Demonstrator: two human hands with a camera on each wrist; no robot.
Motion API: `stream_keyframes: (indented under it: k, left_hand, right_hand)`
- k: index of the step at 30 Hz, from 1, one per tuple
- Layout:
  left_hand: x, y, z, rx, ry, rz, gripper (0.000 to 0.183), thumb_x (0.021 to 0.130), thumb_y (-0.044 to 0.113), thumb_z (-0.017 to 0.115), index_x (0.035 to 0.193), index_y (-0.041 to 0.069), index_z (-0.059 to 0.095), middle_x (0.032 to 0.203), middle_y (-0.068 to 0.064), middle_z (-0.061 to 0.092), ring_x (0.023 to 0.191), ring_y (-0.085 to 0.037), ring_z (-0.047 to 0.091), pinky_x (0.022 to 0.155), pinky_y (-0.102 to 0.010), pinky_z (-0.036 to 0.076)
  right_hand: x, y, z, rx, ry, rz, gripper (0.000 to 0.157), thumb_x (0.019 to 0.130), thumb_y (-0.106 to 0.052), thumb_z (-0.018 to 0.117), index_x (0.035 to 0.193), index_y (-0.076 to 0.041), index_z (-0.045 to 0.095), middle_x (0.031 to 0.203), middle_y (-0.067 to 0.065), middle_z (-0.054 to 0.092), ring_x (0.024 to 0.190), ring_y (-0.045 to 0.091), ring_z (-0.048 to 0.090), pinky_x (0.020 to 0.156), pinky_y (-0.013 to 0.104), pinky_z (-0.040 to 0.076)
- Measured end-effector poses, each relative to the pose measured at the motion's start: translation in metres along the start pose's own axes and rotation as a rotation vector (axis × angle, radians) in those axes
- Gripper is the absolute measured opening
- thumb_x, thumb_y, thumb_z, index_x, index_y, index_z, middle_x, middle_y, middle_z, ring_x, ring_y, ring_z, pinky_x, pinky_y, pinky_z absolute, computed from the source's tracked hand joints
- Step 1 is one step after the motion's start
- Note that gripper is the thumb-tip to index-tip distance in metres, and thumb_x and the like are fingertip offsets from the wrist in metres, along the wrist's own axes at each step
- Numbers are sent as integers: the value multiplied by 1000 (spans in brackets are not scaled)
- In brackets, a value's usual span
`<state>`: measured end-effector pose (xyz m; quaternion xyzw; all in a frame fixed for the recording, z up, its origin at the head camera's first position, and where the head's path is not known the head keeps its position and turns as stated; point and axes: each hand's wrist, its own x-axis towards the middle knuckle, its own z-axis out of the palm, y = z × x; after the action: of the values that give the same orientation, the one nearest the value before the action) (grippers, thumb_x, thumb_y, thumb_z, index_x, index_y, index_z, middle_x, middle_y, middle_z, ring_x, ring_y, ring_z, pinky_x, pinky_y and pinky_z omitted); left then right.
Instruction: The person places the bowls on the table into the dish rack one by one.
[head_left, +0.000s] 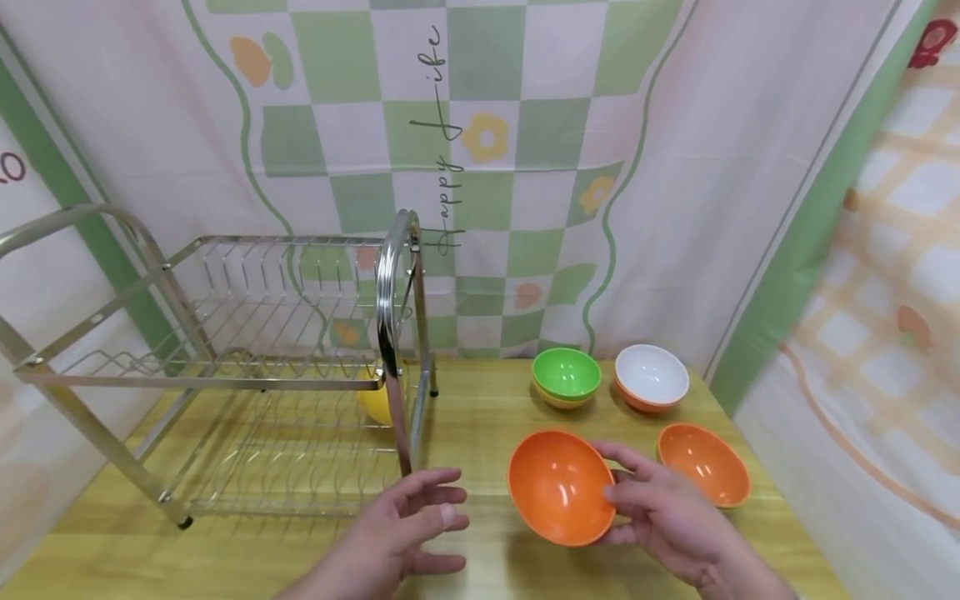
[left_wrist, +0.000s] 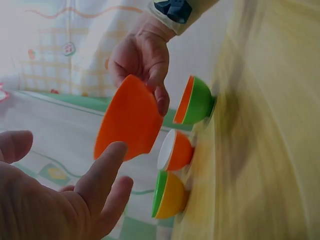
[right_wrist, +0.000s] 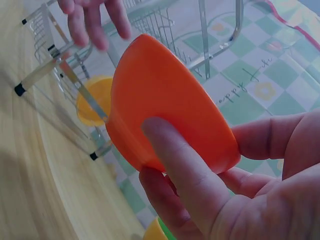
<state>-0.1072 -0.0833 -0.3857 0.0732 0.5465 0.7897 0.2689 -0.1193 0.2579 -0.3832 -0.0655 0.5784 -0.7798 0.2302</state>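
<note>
My right hand [head_left: 663, 512] holds an orange bowl [head_left: 561, 490] by its right side, tilted and raised above the table. In the right wrist view, the fingers [right_wrist: 182, 165] are against the outside of this orange bowl [right_wrist: 165, 105]. My left hand [head_left: 397, 537] hovers to the left of the bowl, fingers spread and holding nothing. The left wrist view has the left hand [left_wrist: 65, 195] in front of the bowl [left_wrist: 130, 120], its palm bare; whether a fingertip touches the bowl cannot be told there.
A two-tier metal dish rack [head_left: 300, 383] stands at the left, a yellow bowl [head_left: 377, 404] on its lower tier. At the right are a green-inside bowl [head_left: 567, 375], a white-inside bowl [head_left: 651, 377] and an orange-inside bowl [head_left: 705, 464]. A checked curtain [head_left: 487, 100] hangs behind.
</note>
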Motion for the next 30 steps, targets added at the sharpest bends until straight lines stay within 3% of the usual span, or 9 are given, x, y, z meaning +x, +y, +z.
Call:
stream_keyframes:
  k: [9, 14, 19, 30]
  left_hand:
    - [9, -8, 2, -139, -81, -20, 62, 103, 24, 56, 155, 5, 29, 143, -21, 44, 120, -38, 55, 90, -56, 52]
    - [11, -9, 1, -196, -144, -40, 62, 103, 23, 56, 155, 4, 28, 140, -22, 48, 116, -39, 58, 91, -54, 51]
    - [11, -10, -1, -252, -189, -59, 61, 104, 21, 55, 155, 4, 28, 135, -21, 51, 111, -37, 61, 92, -53, 51]
    - [10, -10, -3, -273, -205, -81, 61, 103, 20, 56, 155, 4, 28, 134, -20, 53, 110, -35, 62, 91, -52, 51]
  right_hand:
    - [1, 3, 13, -8, -128, 4, 51, 100, 3, 48, 146, -18, 48, 132, 19, 51, 109, 38, 61, 88, 59, 51]
    - [1, 5, 21, 1, -156, 30, 51, 100, 3, 49, 149, -13, 43, 138, 16, 47, 107, 38, 61, 88, 54, 54]
    - [1, 6, 29, 23, -177, 61, 52, 100, 3, 49, 150, -9, 40, 139, 19, 47, 110, 42, 59, 89, 58, 52]
    - [4, 7, 37, 50, -236, 67, 52, 100, 4, 48, 150, -10, 40, 135, 23, 47, 113, 44, 58, 90, 60, 50]
